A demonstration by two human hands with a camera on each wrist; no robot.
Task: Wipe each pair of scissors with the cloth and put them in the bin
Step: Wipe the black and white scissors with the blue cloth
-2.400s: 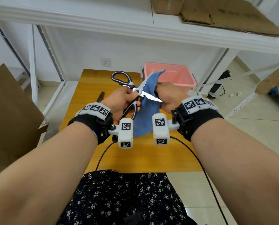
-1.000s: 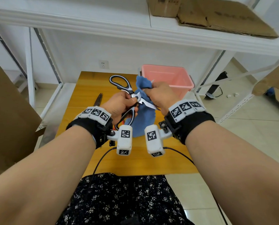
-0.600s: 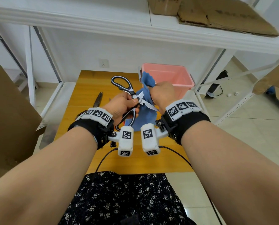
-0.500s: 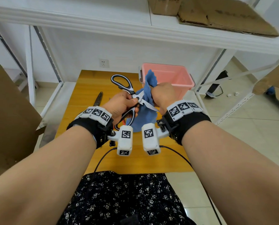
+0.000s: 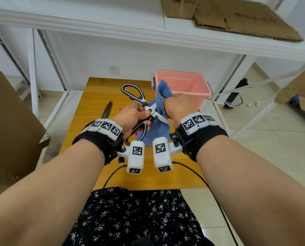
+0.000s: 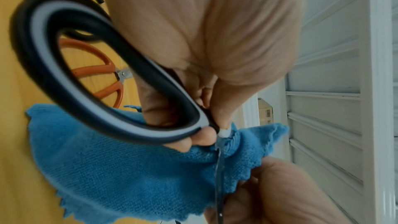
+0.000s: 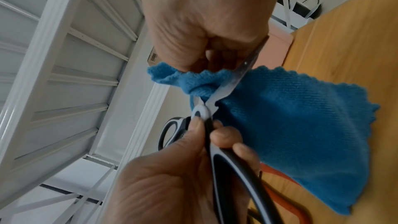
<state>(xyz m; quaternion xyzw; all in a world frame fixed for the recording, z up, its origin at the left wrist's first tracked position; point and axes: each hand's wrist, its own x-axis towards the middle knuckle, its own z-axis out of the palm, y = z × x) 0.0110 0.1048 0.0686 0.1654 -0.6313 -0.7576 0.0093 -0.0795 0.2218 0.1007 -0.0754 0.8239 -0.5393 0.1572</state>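
Note:
My left hand (image 5: 133,118) grips black-and-white kitchen scissors (image 5: 134,94) near the pivot and lower handle, held above the wooden table (image 5: 95,96). My right hand (image 5: 176,107) grips a blue cloth (image 5: 158,130) bunched round one blade near the pivot. The other blade (image 5: 163,119) sticks out bare toward the right wrist. In the wrist views the scissors (image 6: 90,81) (image 7: 228,164) and the cloth (image 6: 120,173) (image 7: 286,122) fill the middle. The pink bin (image 5: 182,86) stands just behind the hands.
Dark scissors (image 5: 107,110) lie on the table to the left. Orange-handled scissors (image 6: 99,72) lie on the table under the hands. White shelf posts (image 5: 32,75) flank the table, and a shelf with cardboard (image 5: 237,16) runs overhead. A cardboard sheet (image 5: 8,132) leans at left.
The right hand has slid the cloth along the blade toward the pivot and worked it there. The left hand has kept its grip on the scissors.

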